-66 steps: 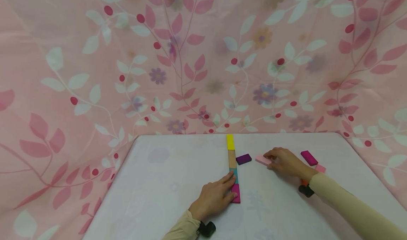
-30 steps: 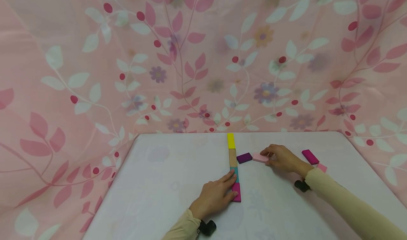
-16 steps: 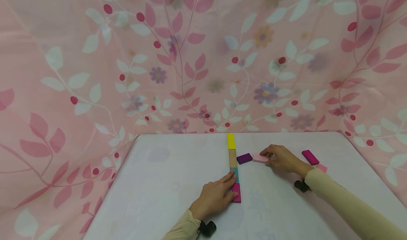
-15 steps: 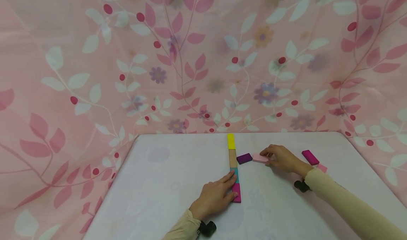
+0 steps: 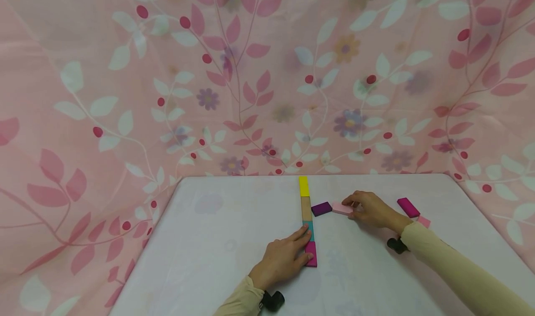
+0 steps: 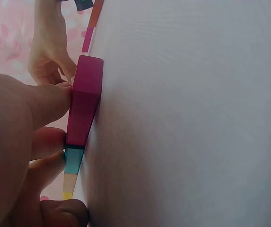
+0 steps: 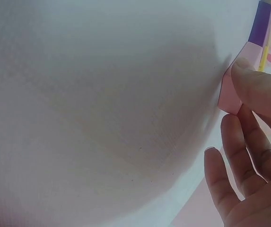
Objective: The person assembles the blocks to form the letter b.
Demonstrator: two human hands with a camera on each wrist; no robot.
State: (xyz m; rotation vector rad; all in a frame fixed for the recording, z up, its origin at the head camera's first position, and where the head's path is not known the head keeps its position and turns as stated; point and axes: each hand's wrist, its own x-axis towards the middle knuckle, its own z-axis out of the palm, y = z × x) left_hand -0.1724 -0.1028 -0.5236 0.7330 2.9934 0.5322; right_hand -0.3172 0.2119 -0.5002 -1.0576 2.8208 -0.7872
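Note:
A straight row of rectangular blocks runs down the table: a yellow block, a tan block, a teal block and a magenta block. My left hand rests on the teal and magenta blocks, its fingers fairly straight. A dark purple block lies slantwise at the tan block's right side. My right hand pinches a light pink block, whose left end meets the purple block's right end. In the right wrist view, the thumb lies on the light pink block's side.
Toward the right edge of the white table lie another magenta block and a pink block. The left wrist view also catches an orange block past my right arm. Patterned pink cloth hangs behind the table.
My right hand has moved slightly left with the light pink block, closing its gap to the purple block and levelling its slant. Over the last second both hands have stayed still.

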